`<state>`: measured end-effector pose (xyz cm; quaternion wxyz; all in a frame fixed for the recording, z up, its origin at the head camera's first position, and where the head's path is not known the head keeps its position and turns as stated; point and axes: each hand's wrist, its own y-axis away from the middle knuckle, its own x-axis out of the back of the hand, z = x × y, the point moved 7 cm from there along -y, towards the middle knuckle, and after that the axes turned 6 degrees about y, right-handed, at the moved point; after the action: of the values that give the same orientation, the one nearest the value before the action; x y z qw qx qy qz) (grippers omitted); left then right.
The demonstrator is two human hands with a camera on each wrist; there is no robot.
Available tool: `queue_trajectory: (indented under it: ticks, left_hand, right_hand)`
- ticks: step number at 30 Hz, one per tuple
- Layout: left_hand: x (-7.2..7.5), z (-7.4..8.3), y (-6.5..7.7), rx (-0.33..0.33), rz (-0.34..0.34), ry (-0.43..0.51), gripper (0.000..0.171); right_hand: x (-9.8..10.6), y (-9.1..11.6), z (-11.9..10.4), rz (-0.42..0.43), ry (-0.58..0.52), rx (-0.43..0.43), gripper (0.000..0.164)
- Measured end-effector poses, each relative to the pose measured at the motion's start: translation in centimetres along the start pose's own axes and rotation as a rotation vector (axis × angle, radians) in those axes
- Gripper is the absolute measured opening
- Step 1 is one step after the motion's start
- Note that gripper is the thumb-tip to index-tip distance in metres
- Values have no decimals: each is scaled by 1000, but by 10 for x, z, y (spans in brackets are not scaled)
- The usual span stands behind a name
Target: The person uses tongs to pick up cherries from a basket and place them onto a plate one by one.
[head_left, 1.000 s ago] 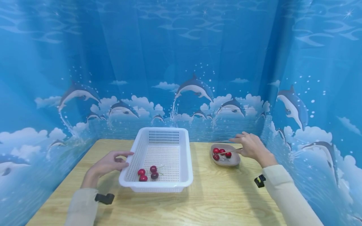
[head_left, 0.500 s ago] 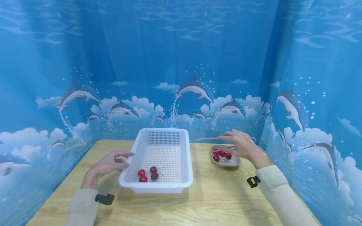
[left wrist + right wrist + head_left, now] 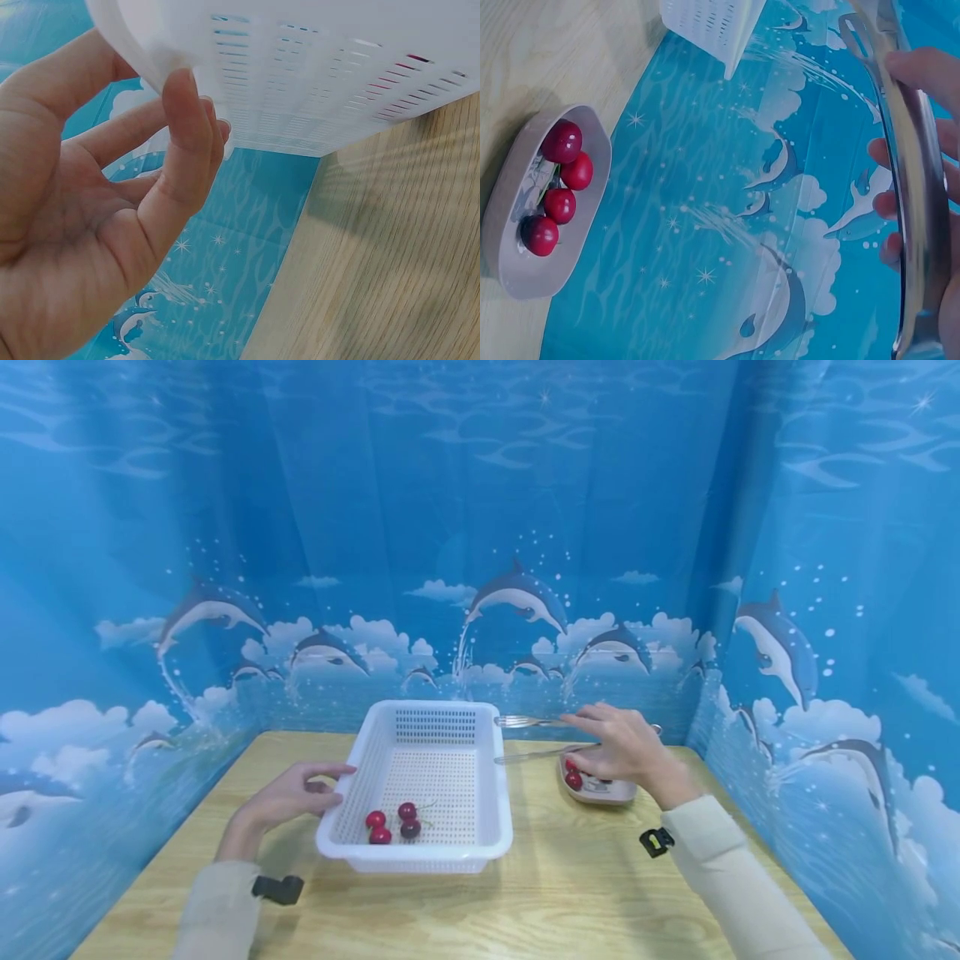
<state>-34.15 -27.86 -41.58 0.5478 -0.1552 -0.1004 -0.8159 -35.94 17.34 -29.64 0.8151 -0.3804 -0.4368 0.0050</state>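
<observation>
My left hand (image 3: 292,793) holds the left rim of a white perforated plastic basket (image 3: 504,802), thumb and fingers pinching the edge in the left wrist view. Several dark red cherries (image 3: 380,836), some with stems, lie in the basket's near left part. In my right hand (image 3: 622,747) is a pair of metal tongs (image 3: 922,202), gripped between thumb and fingers. The tongs' arms are spread, with nothing between their tips, which point left at the basket's right rim. Below this hand stands a small beige dish (image 3: 536,281) with several cherries (image 3: 560,142), partly hidden in the head view.
Both the basket and the dish stand on a light wood-grain table (image 3: 555,893). A blue curtain (image 3: 480,527) printed with dolphins encloses the back and both sides, close behind the basket.
My right hand has moved left from the dish, bringing the tongs out of it and over to the basket's right rim. The left hand and basket stay put.
</observation>
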Motion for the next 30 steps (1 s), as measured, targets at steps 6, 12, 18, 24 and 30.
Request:
queue_trajectory:
  ticks: [6, 12, 18, 24, 30]
  left_hand:
    - [0, 1, 0, -3, -1, -7, 58]
    - [-1, 1, 1, 6, 9, -11, 59]
    - [-1, 1, 1, 11, 10, -4, 59]
    - [0, 0, 1, 26, 31, -36, 58]
    - [0, 1, 1, 15, 31, -27, 57]
  right_hand:
    - [-1, -7, -7, 58, 15, 57, 57]
    - [-5, -20, -17, -8, 48, 53, 57]
    - [-10, -37, -28, -80, 36, 48, 54]
    - [-15, -53, -42, -119, 36, 62, 57]
    - [-23, -63, -49, -188, 20, 44, 56]
